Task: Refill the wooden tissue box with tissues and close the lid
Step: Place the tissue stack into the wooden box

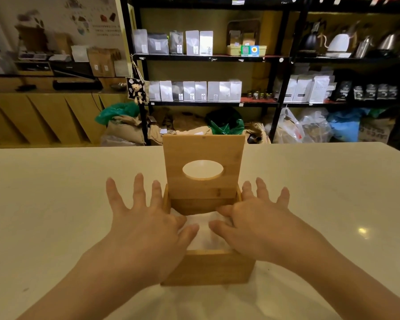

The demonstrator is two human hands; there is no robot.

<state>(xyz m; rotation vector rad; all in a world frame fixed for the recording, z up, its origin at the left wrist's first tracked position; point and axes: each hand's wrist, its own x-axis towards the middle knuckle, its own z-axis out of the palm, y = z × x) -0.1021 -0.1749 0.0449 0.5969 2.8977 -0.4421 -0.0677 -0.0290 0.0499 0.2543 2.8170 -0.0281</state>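
Note:
A wooden tissue box (208,266) stands on the white table in front of me. Its lid (203,155), with an oval hole, stands upright at the box's far side. White tissues (202,229) lie inside the box. My left hand (146,218) rests over the box's left rim, fingers spread, thumb and forefinger pressing on the tissues. My right hand (256,218) lies over the right rim in the same way, thumb and forefinger on the tissues. Neither hand grips anything.
The white table (56,204) spreads wide on both sides of the box. Beyond its far edge stand black shelves (275,58) with bags and kettles, sacks on the floor, and a wooden counter (44,112) at the left.

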